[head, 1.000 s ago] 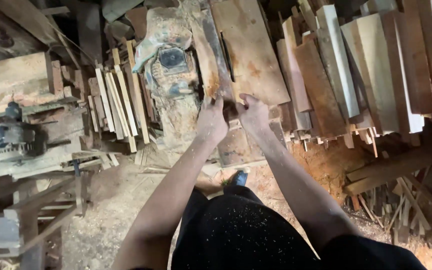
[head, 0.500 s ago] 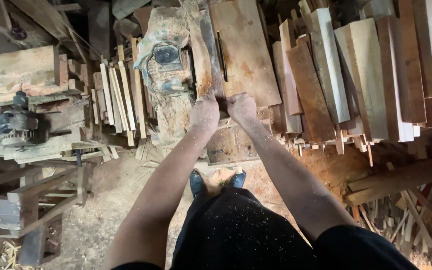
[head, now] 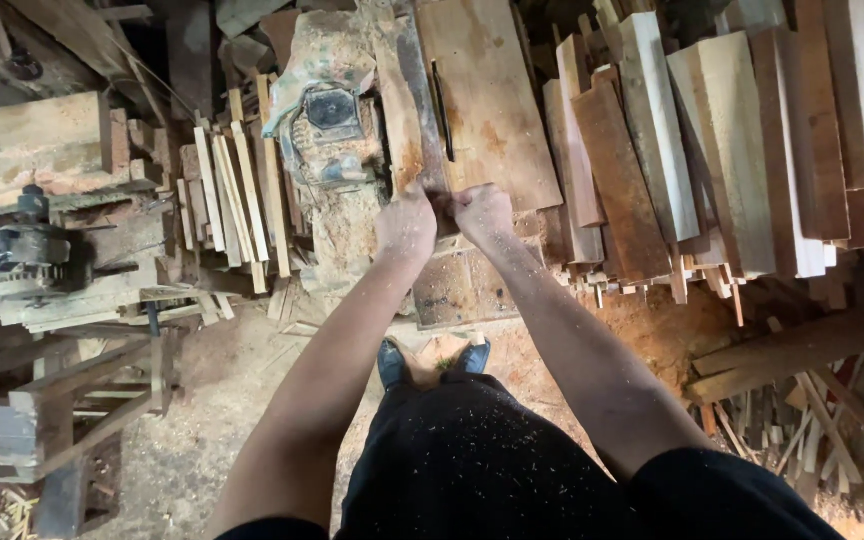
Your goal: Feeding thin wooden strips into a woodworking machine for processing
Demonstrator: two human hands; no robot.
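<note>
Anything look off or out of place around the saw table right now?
Nothing broken shows. Sawdust cakes the motor beside the saw table and dusts both arms. The left hand and right hand sit close together near the slot.

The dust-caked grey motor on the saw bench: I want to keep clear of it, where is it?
In the head view the dust-caked grey motor sits upper centre, left of the wooden saw table, just beyond the left hand.
</note>
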